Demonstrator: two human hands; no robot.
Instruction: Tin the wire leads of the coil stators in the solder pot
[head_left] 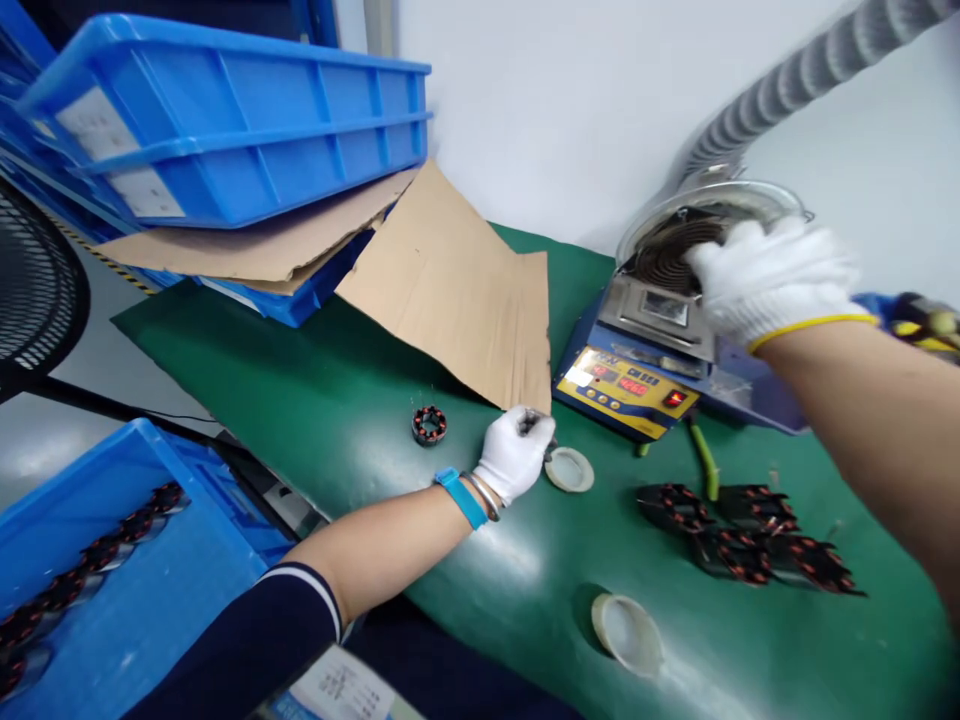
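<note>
My left hand [516, 455], in a white glove, is pinched closed above the green table, beside a small whitish round dish [570, 470]. Dark patches show at its fingertips; whether they are a small held object or stains is unclear. To its left sits a ring-shaped motor stator [429, 426] with thin wires standing up. My right hand [776, 275], also gloved and smeared by motion, is raised at the round metal hood [720, 195] over the blue heating unit with a lit red display [630, 390]. Its fingertips overlap a brown spiral inside the hood, and their grip is hidden.
Several stators [739, 553] stand at the right, near a green-handled tool [705, 460]. A whitish cup [628, 633] is at the front. Cardboard [457, 290] leans beside stacked blue crates [255, 120]. Another blue crate [127, 570] holds stators. A fan [37, 280] stands left.
</note>
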